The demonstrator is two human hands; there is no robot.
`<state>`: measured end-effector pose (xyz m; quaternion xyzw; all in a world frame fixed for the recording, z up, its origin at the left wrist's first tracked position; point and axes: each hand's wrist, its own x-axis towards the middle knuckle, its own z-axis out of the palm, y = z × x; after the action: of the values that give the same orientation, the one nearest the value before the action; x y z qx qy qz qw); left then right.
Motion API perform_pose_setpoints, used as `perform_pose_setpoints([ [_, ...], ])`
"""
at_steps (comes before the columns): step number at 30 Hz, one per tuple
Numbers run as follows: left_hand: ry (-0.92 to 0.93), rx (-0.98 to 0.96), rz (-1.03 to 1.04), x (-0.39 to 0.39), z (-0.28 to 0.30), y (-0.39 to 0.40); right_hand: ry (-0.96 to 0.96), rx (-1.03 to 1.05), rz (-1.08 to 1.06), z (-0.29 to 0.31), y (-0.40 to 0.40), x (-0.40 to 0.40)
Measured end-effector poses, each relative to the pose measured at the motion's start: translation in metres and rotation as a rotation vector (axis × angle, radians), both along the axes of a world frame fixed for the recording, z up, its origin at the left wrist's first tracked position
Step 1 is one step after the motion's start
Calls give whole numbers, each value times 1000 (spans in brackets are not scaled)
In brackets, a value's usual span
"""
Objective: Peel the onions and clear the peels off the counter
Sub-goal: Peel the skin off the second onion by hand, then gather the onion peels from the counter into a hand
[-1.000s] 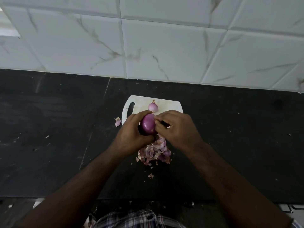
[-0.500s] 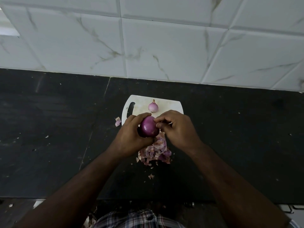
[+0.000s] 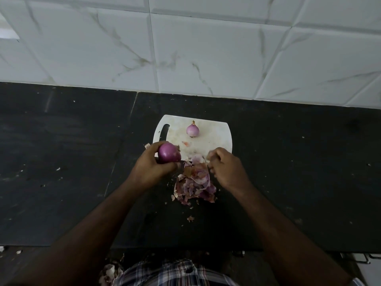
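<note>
1. Onion [image 3: 169, 155] in left hand [image 3: 153, 169]: deep purple-magenta, glossy.
2. Small onion [image 3: 193, 129] on board: pale pink-purple w/ tan tip.
3. Cutting board [image 3: 216, 137]: white, faint brownish stains.
4. Peel pile [image 3: 195, 185]: mixed pink, purple, tan-brown.
5. Counter [image 3: 299, 172]: black, scattered whitish specks.
6. Wall tiles [image 3: 206, 54]: white w/ grey-brown marble veins.
7. Shirt [image 3: 173, 273]: plaid, blue/white/red lines.
8. Bit in right hand [image 3: 224, 167]: pale, blurred.

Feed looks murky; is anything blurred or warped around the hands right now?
Head view: dim overall, dark counter swallowing detail; right hand fingertips motion-smeared; left hand and its onion sharper; wall tile lines bow from wide-angle distortion; cutting board brightest, not blown out.
</note>
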<state>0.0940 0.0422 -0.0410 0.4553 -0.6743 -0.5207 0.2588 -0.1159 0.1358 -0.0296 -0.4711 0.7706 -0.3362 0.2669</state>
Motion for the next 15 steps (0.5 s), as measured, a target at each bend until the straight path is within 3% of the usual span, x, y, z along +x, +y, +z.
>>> perform_pose_setpoints([
  [2, -34, 3, 35, -1, -2, -10, 59, 2, 84, -1, 3, 2],
  [5, -96, 30, 57, -6, -4, -27, 77, -112, 9, 2, 0, -1],
  [8, -128, 35, 49, -17, -5, -43, 92, 37, 128, -5, -15, -12],
  [15, -204, 57, 55, -55, -23, -83, 389, 172, 213, -43, -78, -72],
])
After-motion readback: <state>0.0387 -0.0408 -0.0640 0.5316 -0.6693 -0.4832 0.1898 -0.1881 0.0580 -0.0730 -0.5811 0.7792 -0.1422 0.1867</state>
